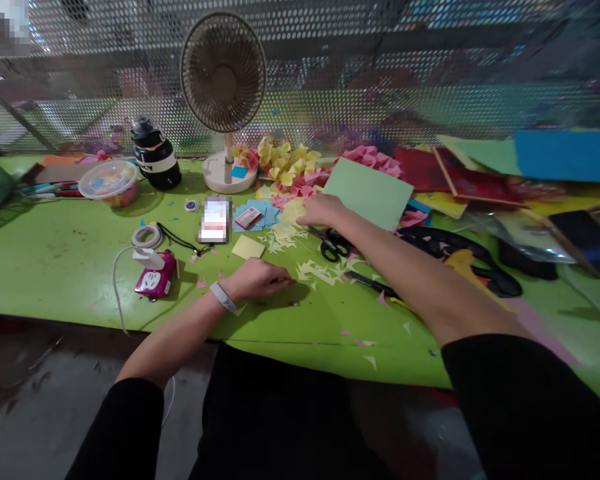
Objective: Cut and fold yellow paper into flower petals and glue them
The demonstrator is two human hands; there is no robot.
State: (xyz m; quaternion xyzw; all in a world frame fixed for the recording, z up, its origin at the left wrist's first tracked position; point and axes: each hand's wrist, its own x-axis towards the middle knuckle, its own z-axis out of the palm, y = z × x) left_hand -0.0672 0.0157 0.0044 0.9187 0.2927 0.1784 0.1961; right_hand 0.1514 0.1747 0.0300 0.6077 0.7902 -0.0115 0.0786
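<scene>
My left hand [263,277] rests low over the front of the green table, its fingers curled together; what they hold, if anything, is hidden. Stretched farther out, my right hand [321,210] has its fingers bent down and closed on pale yellow paper [291,215] in a small pile. Pale paper offcuts [320,272] lie between the hands. A yellow paper square [249,247] is just beyond my left hand. Black-handled scissors [334,248] lie beneath my right forearm. Blue paper squares [267,213] carry a small red-and-white box [248,218].
A fan [223,83] stands at the back beside yellow paper flowers [285,162] and pink ones. Leftward are a phone [215,220], tape roll [147,236], purple power socket [155,275], black bottle [155,157] and plastic tub [111,181]. A green sheet [367,192] lies right.
</scene>
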